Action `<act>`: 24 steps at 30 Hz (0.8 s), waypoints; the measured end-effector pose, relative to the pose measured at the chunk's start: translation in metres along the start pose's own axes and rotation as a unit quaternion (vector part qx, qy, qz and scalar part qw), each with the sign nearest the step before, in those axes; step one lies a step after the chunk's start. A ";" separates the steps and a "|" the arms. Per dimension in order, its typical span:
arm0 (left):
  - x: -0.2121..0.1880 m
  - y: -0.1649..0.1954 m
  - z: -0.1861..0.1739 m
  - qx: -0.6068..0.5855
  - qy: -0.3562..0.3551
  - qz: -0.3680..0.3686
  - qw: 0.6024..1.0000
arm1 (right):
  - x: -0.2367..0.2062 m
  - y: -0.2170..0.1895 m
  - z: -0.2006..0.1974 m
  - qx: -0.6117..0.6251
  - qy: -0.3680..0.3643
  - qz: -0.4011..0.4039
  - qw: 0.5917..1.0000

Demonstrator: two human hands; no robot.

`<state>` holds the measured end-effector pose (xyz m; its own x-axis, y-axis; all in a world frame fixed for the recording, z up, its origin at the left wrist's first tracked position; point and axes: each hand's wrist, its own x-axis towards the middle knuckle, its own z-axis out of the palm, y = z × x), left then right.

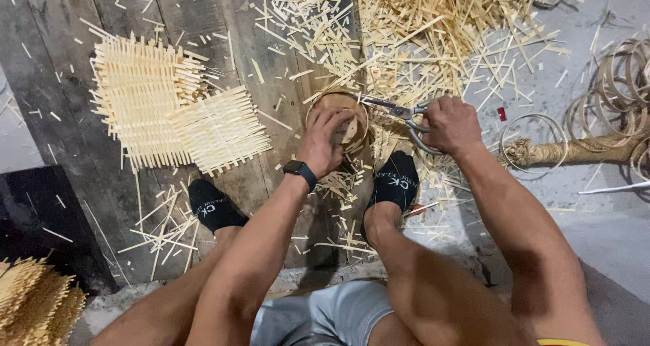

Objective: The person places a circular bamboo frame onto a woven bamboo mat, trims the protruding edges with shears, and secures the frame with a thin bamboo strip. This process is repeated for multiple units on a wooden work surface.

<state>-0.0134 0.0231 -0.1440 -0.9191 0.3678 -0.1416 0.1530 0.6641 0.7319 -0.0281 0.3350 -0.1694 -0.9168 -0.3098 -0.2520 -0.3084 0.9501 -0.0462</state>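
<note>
Dark plank floor (61, 136) strewn with pale bamboo offcuts (433, 28), round woven basket (338, 119) at the centre.

Left hand (323, 139) curled over the basket rim, pressing it down; right hand (450, 124) just right of the basket, closed through the scissors (399, 109), blades at the rim. Risk, judged: fingers nicked beside the blades, basket slipping between socked feet (396, 180). Woven mats (176, 116) left of the basket.

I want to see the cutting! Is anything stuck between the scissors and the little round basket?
Nothing visible is. The scissors in the right hand point their blades straight at the rim of the small round woven basket, which the left hand holds. Loose strips lie behind.
</note>
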 end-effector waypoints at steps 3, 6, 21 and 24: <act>0.004 -0.001 -0.005 -0.005 -0.013 0.042 0.999 | 0.008 -0.014 -0.003 -0.028 -0.067 0.023 0.997; 0.006 0.000 -0.010 -0.007 -0.031 0.053 0.998 | 0.017 -0.031 0.000 -0.005 0.078 -0.018 0.997; -0.011 -0.001 0.015 -0.030 0.096 -0.036 0.994 | 0.017 -0.025 0.005 -0.027 0.039 0.000 0.999; -0.011 0.000 0.014 -0.031 0.104 -0.051 0.993 | 0.015 -0.011 -0.005 0.032 -0.200 0.069 0.977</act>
<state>0.0015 0.0282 -0.1513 -0.9847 0.1543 -0.0811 0.0385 0.6464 0.7620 -0.0393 0.3195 -0.1678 -0.7719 -0.1518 -0.6173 -0.1607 0.9861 -0.0416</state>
